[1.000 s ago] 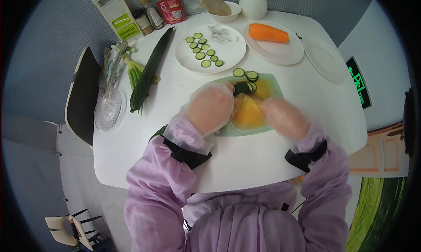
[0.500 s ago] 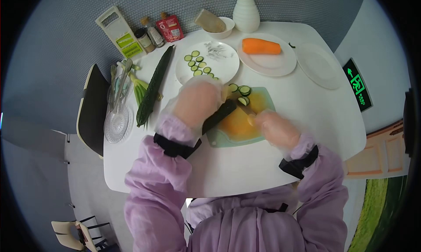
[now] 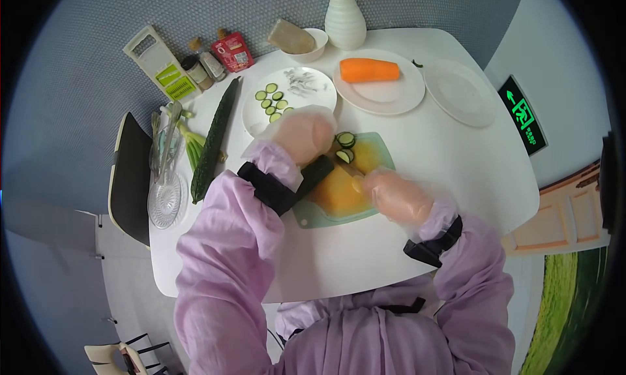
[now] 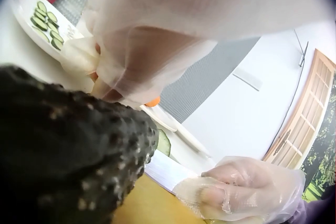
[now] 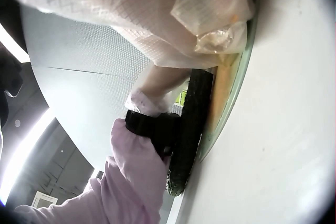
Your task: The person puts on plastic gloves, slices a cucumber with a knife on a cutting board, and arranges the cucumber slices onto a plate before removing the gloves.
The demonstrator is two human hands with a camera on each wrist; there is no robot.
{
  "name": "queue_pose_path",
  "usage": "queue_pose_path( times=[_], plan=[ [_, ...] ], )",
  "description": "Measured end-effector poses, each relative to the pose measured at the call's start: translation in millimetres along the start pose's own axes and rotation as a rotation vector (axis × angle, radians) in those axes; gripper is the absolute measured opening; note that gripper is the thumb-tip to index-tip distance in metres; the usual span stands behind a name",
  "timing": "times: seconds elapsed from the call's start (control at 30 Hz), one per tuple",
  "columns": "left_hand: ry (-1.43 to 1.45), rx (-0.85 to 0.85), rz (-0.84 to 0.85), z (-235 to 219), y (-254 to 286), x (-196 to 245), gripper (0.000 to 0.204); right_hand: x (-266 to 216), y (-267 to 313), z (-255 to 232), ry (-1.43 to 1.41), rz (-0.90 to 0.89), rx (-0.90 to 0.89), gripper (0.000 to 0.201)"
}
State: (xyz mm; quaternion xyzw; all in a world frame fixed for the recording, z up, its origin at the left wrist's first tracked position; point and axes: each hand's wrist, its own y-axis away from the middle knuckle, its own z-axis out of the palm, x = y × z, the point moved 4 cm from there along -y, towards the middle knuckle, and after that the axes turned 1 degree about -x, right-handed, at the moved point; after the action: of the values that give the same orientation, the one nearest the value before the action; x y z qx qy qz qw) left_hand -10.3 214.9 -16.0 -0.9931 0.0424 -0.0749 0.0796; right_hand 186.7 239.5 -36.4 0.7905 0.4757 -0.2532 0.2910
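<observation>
A dark bumpy cucumber (image 3: 317,174) lies slantwise over the left part of the green cutting board (image 3: 385,152). My gloved left hand (image 3: 303,137) holds it near its cut end, with the fingers (image 4: 113,85) bent down on its far side in the left wrist view. My gloved right hand (image 3: 399,195) grips a knife (image 3: 350,168) by its handle. Its blade (image 4: 167,173) is beside the cucumber's cut end. Several cucumber slices (image 3: 345,156) lie on the board past the blade. Yellow-orange stains cover the board's middle.
Behind the left hand, a white plate (image 3: 323,91) bears several cucumber slices. A peeled carrot (image 3: 370,70) lies on another plate (image 3: 411,98), beside a bare plate (image 3: 460,93). To the left are a whole cucumber (image 3: 215,143), green stalks (image 3: 193,147), a grater (image 3: 163,65) and a glass dish (image 3: 167,202).
The left hand has shifted back and left, exposing the cucumber's length. The knife has come out from behind the left hand and stands between cucumber and slices. The head view has also shifted.
</observation>
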Motion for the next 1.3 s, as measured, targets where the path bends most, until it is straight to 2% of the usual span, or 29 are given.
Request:
queue_pose_path(
  times=[0.07, 0.13, 0.2, 0.27, 0.37, 0.47, 0.53, 0.6, 0.7, 0.77, 0.9, 0.97, 1.03, 1.07, 1.13, 1.2, 1.23, 1.3],
  plan=[
    [0.024, 0.070, 0.069, -4.4, -1.8, 5.7, 0.013, -2.5, -0.7, -2.3, 0.018, 0.003, -0.021, 0.026],
    [0.022, 0.003, 0.021, -13.7, -4.1, 14.7, 0.014, 1.4, -1.7, 0.7, 0.037, 0.004, -0.040, 0.025],
    [0.019, -0.064, -0.022, -20.1, -6.1, 19.6, 0.014, 8.2, -3.1, 5.2, 0.078, -0.188, 0.076, 0.022],
    [-0.011, -0.139, -0.045, -18.9, -7.2, 19.0, 0.015, -0.2, 0.9, -1.3, 0.052, -0.142, 0.064, 0.021],
    [-0.033, -0.065, 0.043, -10.5, -7.3, 11.9, 0.015, -4.7, 2.0, -4.5, 0.027, -0.089, 0.051, 0.021],
    [0.009, -0.025, 0.030, -10.5, -11.0, 12.9, 0.013, 0.5, -0.1, -1.1, 0.058, -0.103, 0.064, 0.022],
    [-0.030, -0.045, 0.027, -15.1, -12.9, 16.0, 0.012, -1.9, 0.2, -2.0, 0.089, -0.128, 0.074, 0.022],
    [-0.069, -0.065, 0.022, -17.7, -11.9, 16.7, 0.012, -8.8, 2.1, -6.3, 0.033, -0.049, 0.042, 0.018],
    [-0.041, 0.004, 0.061, -23.7, -4.0, 21.6, 0.012, -1.3, 0.2, 1.4, 0.137, -0.128, 0.138, 0.017],
    [0.025, 0.048, 0.069, -32.8, -0.4, 32.5, 0.014, -0.8, -0.2, 2.5, 0.135, -0.135, 0.129, 0.016],
    [0.029, 0.014, 0.077, -39.3, 2.3, 43.6, 0.017, -2.8, 0.1, 0.3, 0.146, -0.081, 0.116, 0.015],
    [0.081, -0.086, 0.069, -40.1, 3.5, 46.6, 0.018, -9.2, 2.6, -6.0, 0.123, -0.032, 0.063, 0.015],
    [0.102, -0.048, 0.110, -28.1, 4.4, 41.8, 0.019, -11.8, 4.4, -6.9, 0.100, 0.013, 0.008, 0.014],
    [0.123, -0.011, 0.154, -23.8, 4.5, 40.7, 0.020, -12.2, 5.4, -7.5, 0.081, 0.015, 0.020, 0.014],
    [0.160, -0.032, 0.127, -19.9, 3.6, 40.0, 0.020, -9.7, 7.4, -7.5, 0.062, 0.019, 0.033, 0.014],
    [0.196, -0.055, 0.099, -21.9, 1.9, 42.9, 0.020, -8.2, 7.5, -6.5, 0.066, -0.099, 0.094, 0.013],
    [0.183, -0.063, 0.091, -22.3, 1.1, 43.5, 0.020, -5.2, 6.5, -2.7, 0.065, -0.100, 0.093, 0.013],
    [0.169, -0.071, 0.084, -26.2, 0.7, 45.2, 0.021, -3.4, 6.1, -0.2, 0.136, -0.167, 0.224, 0.013]
  ],
)
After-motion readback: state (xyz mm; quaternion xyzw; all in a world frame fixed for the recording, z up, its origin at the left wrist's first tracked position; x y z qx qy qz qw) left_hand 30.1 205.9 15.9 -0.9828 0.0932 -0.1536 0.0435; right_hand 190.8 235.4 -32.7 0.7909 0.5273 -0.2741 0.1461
